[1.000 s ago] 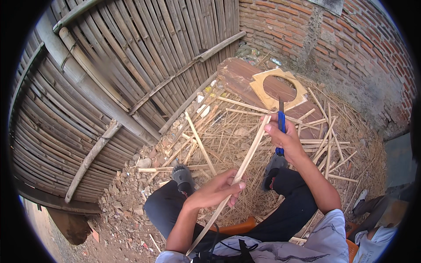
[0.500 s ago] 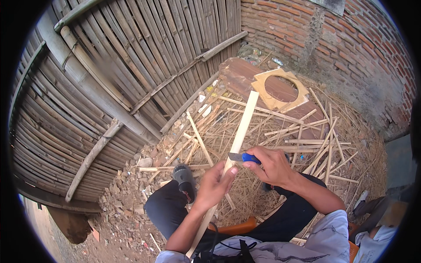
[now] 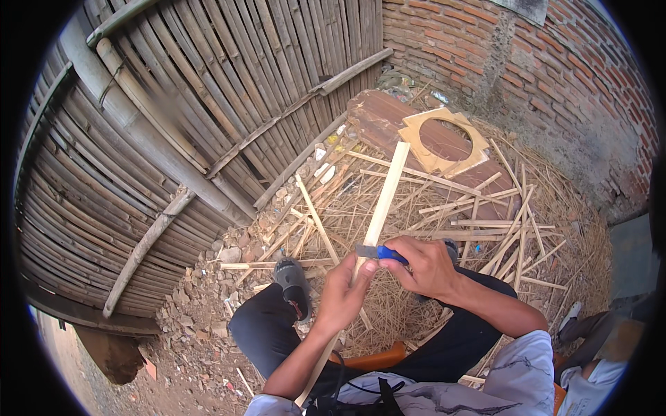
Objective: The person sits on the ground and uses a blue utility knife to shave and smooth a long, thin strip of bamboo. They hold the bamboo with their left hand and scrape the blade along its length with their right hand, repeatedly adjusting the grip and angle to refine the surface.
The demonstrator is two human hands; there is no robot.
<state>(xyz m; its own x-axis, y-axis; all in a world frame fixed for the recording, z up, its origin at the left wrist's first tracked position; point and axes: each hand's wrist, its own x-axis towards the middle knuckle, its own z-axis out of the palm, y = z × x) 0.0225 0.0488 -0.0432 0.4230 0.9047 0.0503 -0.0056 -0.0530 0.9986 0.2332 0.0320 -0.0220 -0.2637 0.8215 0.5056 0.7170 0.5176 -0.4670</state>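
A long pale strip of wood or bamboo (image 3: 388, 194) slants up and away from my lap. My left hand (image 3: 341, 291) is closed round it at about its middle. In my right hand (image 3: 424, 267) is a knife (image 3: 393, 254) with a blue handle. Its short grey blade lies across the strip just above my left fingers, and my left thumb is close beside the blade. The strip's lower end passes under my left forearm. My right fingers hide part of the knife handle.
Several thin strips (image 3: 517, 239) and shavings (image 3: 388, 312) cover the ground ahead. Beyond lie a brown board (image 3: 371, 114) and a cardboard piece with a round hole (image 3: 414, 132). A bamboo wall (image 3: 277, 76) and a brick wall (image 3: 451, 41) enclose the corner. Another person's leg (image 3: 586, 336) is at right.
The knife has slid slightly down the strip toward my left hand, and its blade has turned a little. My right hand has shifted slightly down and left with it.
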